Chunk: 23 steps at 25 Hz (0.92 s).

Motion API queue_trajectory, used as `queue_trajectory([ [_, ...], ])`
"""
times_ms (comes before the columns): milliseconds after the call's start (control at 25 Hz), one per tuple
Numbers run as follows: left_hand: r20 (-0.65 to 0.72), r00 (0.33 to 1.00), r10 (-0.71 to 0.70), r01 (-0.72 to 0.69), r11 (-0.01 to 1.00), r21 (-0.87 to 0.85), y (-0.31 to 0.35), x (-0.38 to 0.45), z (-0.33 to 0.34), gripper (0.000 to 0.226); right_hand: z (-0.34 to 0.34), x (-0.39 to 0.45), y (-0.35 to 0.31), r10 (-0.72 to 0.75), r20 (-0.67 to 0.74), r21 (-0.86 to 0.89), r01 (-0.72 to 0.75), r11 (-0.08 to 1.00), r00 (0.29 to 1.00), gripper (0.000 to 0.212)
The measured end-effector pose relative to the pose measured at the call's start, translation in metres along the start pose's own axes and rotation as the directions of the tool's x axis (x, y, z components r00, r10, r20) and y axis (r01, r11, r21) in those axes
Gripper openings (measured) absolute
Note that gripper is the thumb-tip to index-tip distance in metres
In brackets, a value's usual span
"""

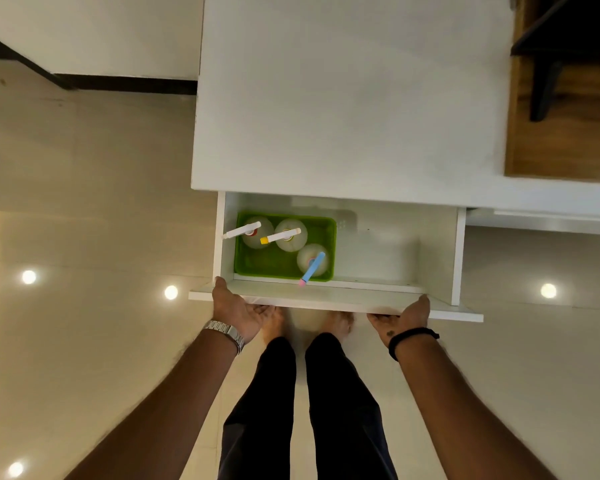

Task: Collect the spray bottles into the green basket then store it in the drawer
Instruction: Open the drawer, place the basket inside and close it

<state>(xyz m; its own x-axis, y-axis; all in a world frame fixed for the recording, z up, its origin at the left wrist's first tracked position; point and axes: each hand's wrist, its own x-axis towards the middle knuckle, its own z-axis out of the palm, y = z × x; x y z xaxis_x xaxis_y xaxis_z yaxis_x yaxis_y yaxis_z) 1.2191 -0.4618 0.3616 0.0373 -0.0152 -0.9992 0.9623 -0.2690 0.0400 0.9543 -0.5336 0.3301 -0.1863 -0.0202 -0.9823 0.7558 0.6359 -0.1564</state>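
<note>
A glossy green plastic basket (284, 268) holding translucent plastic spray bottles (290, 235) sits in a smooth matt white drawer (378, 258), above a polished floor (84, 202) mirroring lamps, beside brown wood grain (568, 143) and a metal-link watch (226, 333).

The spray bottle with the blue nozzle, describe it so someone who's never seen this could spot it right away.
Start at the open white drawer under the white counter and find the green plastic basket at its left end. Three pale round spray bottles stand inside; this one is nearest the drawer front, on the basket's right. Its head is blue with a pink tip; the others' are white.
</note>
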Motion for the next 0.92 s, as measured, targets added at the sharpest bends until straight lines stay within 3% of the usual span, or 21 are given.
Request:
queue_trajectory([
  [320, 0.049, 0.997, 0.063, -0.066, 0.996, 0.065, 0.031, 0.003, 0.052, 0.082, 0.056, 0.001, -0.029, -0.021, 0.028, -0.044, 0.022, 0.999, 0.999, 0.075],
  [640, 0.158, 0.981, 0.116, -0.136, 0.984, 0.120, 0.063, 0.010, 0.102, 0.091, 0.114, -0.001, -0.060, -0.084, 0.168, -0.053, 0.094, 0.994, 0.982, 0.077],
  [920, 0.210, 0.947, 0.243, -0.287, 0.933, 0.218, 0.082, 0.015, 0.132, 0.090, 0.153, -0.006, -0.076, -0.144, 0.230, -0.136, 0.179, 0.974, 0.962, 0.074],
])
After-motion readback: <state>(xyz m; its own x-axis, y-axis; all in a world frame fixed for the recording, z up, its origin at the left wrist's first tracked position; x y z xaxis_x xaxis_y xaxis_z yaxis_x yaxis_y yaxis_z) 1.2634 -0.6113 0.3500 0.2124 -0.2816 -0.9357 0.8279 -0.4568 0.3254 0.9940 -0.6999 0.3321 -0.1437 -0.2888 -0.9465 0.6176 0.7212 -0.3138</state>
